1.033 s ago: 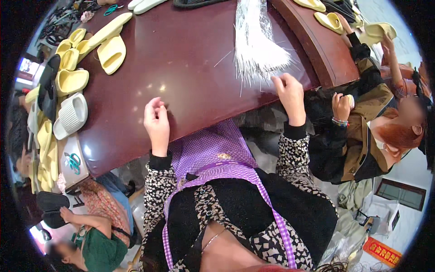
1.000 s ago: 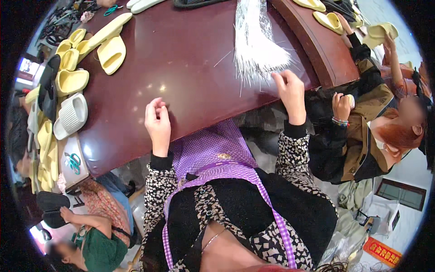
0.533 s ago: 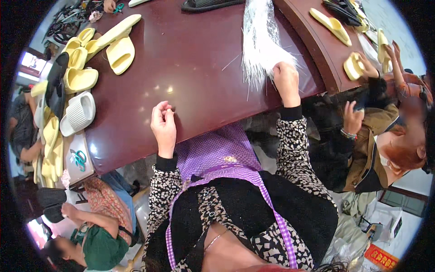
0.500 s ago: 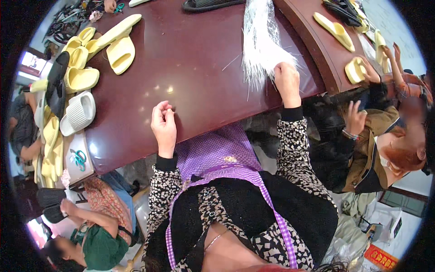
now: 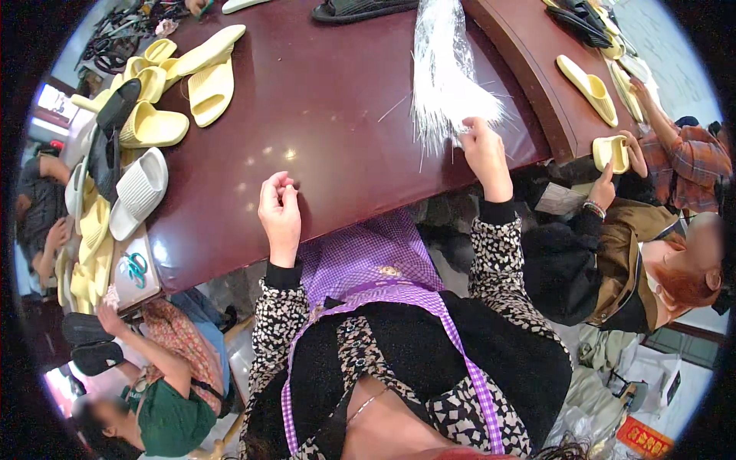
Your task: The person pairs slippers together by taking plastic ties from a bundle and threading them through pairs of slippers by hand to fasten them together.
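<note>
A clear plastic bag of thin white strands (image 5: 452, 92) lies on the dark red table (image 5: 330, 100), its loose ends fanning toward me. Beside those ends is my right hand (image 5: 487, 159), thumb and fingers drawn together near the strand tips; whatever they pinch is too fine to make out. My left hand (image 5: 280, 221) hovers over the table's near edge, fingers curled in and thumb against them. If it holds anything, that is hidden. A grey ribbed slipper (image 5: 140, 192) and several yellow slippers (image 5: 211, 90) lie off to the left.
Black slippers (image 5: 360, 9) rest at the table's far edge. Teal scissors (image 5: 136, 268) lie at the left corner. A raised curved ledge (image 5: 529, 84) runs along the right, where co-workers handle a yellow slipper (image 5: 611, 153). Another person (image 5: 172, 406) sits at lower left with dark slippers.
My right hand has dropped slightly toward me, away from the strands. My left hand has barely moved. The left-hand slippers are displaced rightward, and a co-worker's hand now reaches the yellow slipper.
</note>
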Demonstrator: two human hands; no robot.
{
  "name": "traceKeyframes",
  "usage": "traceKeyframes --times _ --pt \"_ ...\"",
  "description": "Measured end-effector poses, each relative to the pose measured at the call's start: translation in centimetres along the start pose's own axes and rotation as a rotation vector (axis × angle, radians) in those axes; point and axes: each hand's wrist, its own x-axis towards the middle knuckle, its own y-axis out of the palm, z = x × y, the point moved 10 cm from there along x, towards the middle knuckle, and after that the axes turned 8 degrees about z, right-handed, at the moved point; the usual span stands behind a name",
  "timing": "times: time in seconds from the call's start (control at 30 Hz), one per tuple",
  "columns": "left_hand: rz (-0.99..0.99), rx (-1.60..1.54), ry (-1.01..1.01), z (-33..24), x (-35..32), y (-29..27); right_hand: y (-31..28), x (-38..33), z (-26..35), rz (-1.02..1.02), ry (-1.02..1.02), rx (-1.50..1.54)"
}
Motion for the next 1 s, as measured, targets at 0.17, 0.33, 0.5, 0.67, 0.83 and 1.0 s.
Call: traceKeyframes --times 0.17,0.33,0.5,0.67,0.83,1.0 --pt "-0.006 0.004 -0.001 0.4 0.6 -0.5 1.0 -1.6 1.6 0.288 0.020 0.430" --pt "0.053 -0.093 0.037 -2.3 1.0 2.2 2.4 -3.9 7.2 0.624 0.119 1.035" --pt "0.305 0.108 0.415 -12.1 1.1 9.2 3.0 -4.6 11.7 0.708 0.001 0.926" --pt "0.407 0.120 0.688 -15.0 1.2 12.1 2.8 -5.0 14.0 0.766 -0.074 0.912" --pt "0.482 0.107 0.782 -15.1 0.7 12.8 3.2 -5.2 14.5 0.802 -0.038 1.058" --pt "0.480 -0.001 0.625 -12.8 0.9 11.8 1.5 -3.0 12.5 0.702 0.001 1.085"
